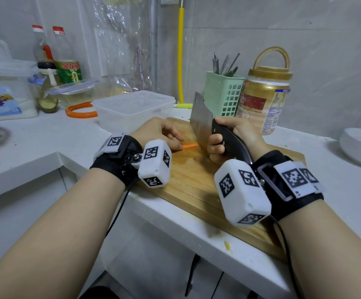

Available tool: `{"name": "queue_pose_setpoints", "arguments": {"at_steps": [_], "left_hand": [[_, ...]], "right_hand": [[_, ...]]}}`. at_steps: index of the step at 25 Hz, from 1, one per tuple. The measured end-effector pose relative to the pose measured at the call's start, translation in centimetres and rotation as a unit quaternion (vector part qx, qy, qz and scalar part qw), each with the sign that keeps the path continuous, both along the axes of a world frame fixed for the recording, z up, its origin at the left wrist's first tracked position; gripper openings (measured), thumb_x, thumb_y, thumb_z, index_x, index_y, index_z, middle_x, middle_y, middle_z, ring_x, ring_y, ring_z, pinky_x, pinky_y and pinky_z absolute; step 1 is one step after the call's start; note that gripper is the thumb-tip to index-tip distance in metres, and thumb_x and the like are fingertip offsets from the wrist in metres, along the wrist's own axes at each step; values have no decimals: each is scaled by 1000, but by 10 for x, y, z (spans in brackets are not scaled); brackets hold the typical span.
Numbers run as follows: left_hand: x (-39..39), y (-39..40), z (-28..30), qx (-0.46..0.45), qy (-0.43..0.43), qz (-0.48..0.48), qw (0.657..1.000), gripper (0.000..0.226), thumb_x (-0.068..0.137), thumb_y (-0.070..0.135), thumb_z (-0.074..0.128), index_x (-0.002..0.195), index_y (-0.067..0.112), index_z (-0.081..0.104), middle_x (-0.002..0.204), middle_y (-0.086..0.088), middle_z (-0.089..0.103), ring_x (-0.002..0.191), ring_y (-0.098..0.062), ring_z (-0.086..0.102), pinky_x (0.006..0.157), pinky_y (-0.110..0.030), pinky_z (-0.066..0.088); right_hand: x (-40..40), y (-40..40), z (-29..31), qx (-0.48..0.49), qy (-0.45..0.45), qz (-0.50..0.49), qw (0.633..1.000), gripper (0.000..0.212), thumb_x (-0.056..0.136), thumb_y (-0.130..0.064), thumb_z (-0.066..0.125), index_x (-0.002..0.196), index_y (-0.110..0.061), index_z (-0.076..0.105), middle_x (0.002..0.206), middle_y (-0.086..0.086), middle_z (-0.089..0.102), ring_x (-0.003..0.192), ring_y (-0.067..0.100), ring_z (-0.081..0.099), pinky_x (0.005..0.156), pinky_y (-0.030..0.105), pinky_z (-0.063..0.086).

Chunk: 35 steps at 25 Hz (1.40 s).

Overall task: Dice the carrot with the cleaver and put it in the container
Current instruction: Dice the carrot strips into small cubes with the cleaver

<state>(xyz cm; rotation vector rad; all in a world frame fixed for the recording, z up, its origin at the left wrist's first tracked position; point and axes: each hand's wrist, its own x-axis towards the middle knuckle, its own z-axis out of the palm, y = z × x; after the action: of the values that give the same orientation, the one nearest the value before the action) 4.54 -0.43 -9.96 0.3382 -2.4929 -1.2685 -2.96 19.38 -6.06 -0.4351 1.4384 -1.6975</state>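
Observation:
A thin orange carrot strip (190, 145) lies on the wooden cutting board (188, 182). My left hand (158, 132) rests on the board with curled fingers pressing down on the strip's left end; another bit of carrot shows just beyond the fingers. My right hand (229, 137) grips the black handle of the steel cleaver (200, 119), whose blade stands upright just right of the strip's free end. A clear plastic container (132, 110) stands behind my left hand, off the board's far left corner. Its inside is hard to read.
A green utensil basket (223, 96) and a gold-lidded jar (265, 100) stand behind the board. An orange ring (79, 112), bottles and clear boxes fill the back left. A white dish (360, 145) sits at the right. The counter edge runs below the board.

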Motion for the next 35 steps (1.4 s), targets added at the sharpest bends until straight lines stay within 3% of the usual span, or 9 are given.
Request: {"name": "queue_pose_setpoints", "arguments": {"at_steps": [4,8,22,30,35], "left_hand": [[0,4,1,-3,14,7,1000,20,74,0,81,92,0,72,76,-9,66,61,7,63,69,-11,48],[0,1,0,-2,14,-4,1000,20,72,3,83,88,7,73,74,-4,68,64,-4,63,75,-19,52],[-1,-1,-1,8,10,-14,1000,23,75,-1,79,97,0,71,72,-2,68,67,-9,63,75,-23,53],[1,4,2,-10,15,-16,1000,22,75,-1,79,96,1,71,72,0,65,57,2,59,64,-12,49],[1,5,6,-23,-3,-15,1000,21,79,-8,69,98,2,72,72,3,64,57,4,59,58,-10,47]], "right_hand": [[-4,4,-1,-17,-3,-1,1000,27,98,-33,39,78,-14,36,47,-1,41,35,14,36,49,23,25],[0,4,0,-32,-9,33,999,32,98,-34,36,74,-13,39,46,-1,39,35,13,35,49,24,22],[2,3,0,-13,-12,52,998,30,98,-34,36,76,-14,36,45,-1,40,34,14,36,49,25,23],[2,1,2,11,-9,46,999,31,100,-32,35,75,-13,43,45,0,38,34,13,35,44,19,25],[0,3,3,-16,-52,27,998,31,100,-31,34,78,-11,43,45,0,39,32,13,37,42,13,27]]}}
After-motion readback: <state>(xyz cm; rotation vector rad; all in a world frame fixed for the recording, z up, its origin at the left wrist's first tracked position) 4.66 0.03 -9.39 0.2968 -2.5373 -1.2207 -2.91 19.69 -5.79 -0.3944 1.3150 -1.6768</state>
